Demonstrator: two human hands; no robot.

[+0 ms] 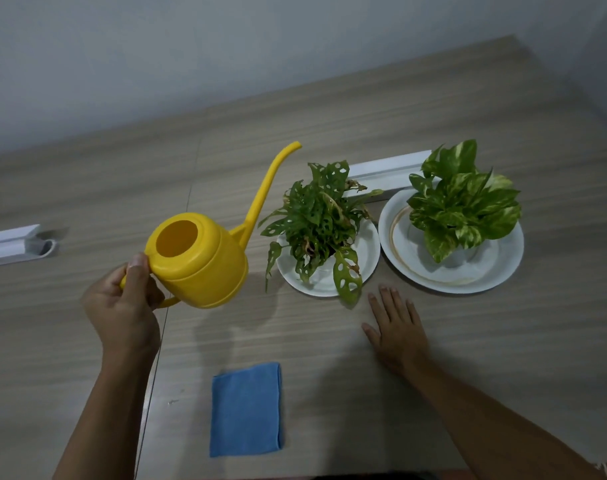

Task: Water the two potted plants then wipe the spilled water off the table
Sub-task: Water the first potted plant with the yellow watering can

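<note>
My left hand (125, 306) grips the handle of a yellow watering can (205, 261), held above the table with its long spout (267, 185) pointing up and right, just left of the plants. A holey-leaved plant (319, 220) stands on a small white plate (368, 258). A variegated green plant (464, 202) stands on a larger white plate (503, 265) to its right. My right hand (397, 330) lies flat on the table, fingers spread, just below the small plate. A folded blue cloth (246, 408) lies near the front edge.
The wooden table (503, 341) has a seam running down its left part. A white cable channel (388, 169) lies behind the plants, and another white channel (11, 242) sits at the far left. A pale wall rises behind the table.
</note>
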